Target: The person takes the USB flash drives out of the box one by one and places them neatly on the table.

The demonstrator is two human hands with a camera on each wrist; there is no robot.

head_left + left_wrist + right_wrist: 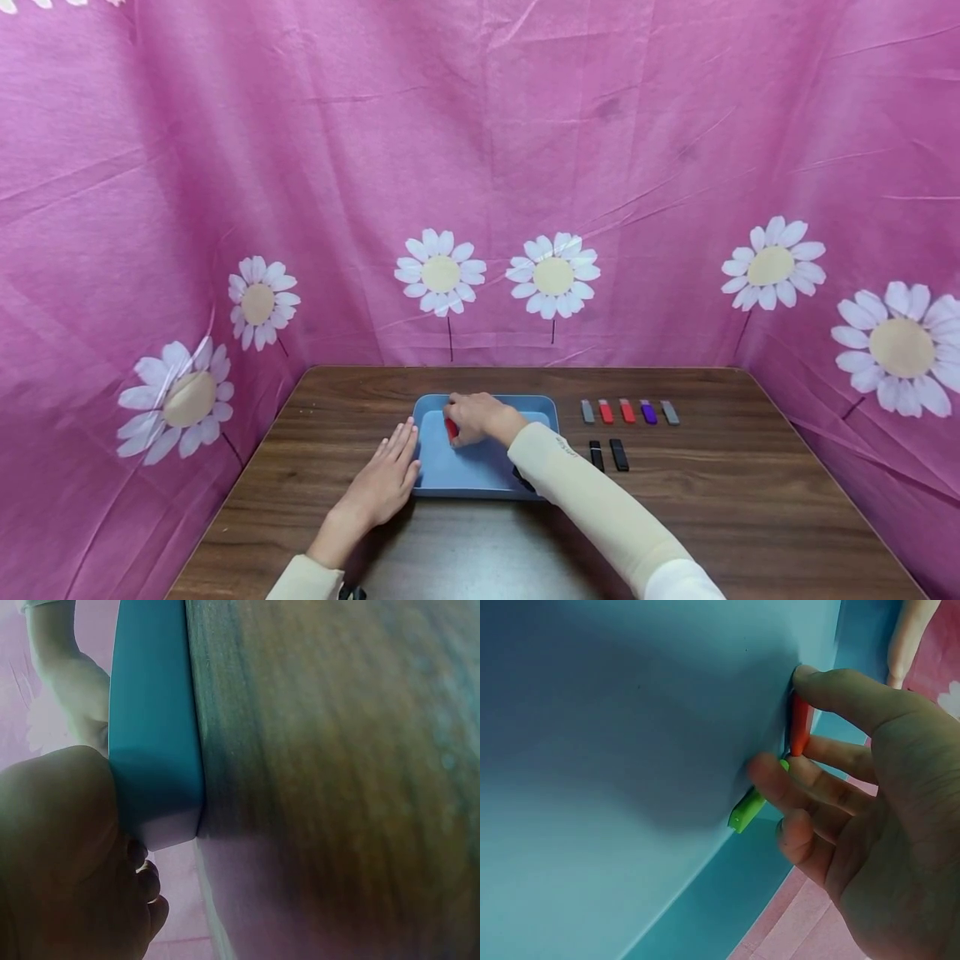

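Note:
My right hand (pixel 480 418) reaches into a blue tray (pixel 487 492) and holds a red USB stick (pixel 801 724) between thumb and index finger near the tray floor. Beside it in the right wrist view, a green stick (pixel 748 808) lies in the tray by the wall, partly covered by the other fingers. My left hand (pixel 382 483) lies against the tray's left side, its fingers straight. In the left wrist view the left hand (pixel 60 847) touches the tray's corner, and its fingertips show below.
Right of the tray, a row of USB sticks lies on the wooden table (pixel 712 483): grey, red and a purple one (pixel 648 412). Nearer me are two black sticks, one (pixel 618 455) beside the other, partly by my sleeve. A pink flowered cloth (pixel 495 167) surrounds the table.

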